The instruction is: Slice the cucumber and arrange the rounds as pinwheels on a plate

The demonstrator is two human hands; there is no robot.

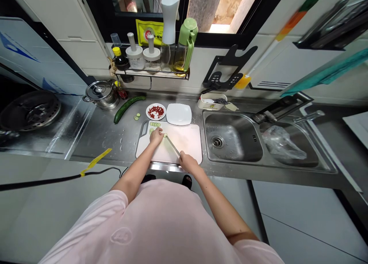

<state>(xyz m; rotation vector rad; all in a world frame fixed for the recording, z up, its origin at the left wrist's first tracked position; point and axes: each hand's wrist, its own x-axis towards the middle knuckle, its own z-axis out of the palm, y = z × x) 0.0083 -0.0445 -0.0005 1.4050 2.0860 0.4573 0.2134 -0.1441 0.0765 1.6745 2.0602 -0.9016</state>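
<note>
the left hand point(156, 136) sits on a short piece of cucumber point(165, 135) with its fingers bent, holding it down on a white cutting board point(184, 141). the right hand point(188, 162) is closed tight around a kitchen knife point(172, 146), and the blade leans across the board, its tip near the cucumber piece. a row of thin cucumber slices point(155, 124) lies on the board just above the left hand. a long dark green cucumber point(126, 109) lies on the steel tabletop point(92, 137) behind the board and to the left, with two loose slices point(137, 116) near it. behind the board are a small round plate of red bits point(155, 111) and a white square plate point(178, 114). a steel sink point(232, 137) is on the right, and a steel pot point(100, 95) with a lid stands at the back left.
</note>
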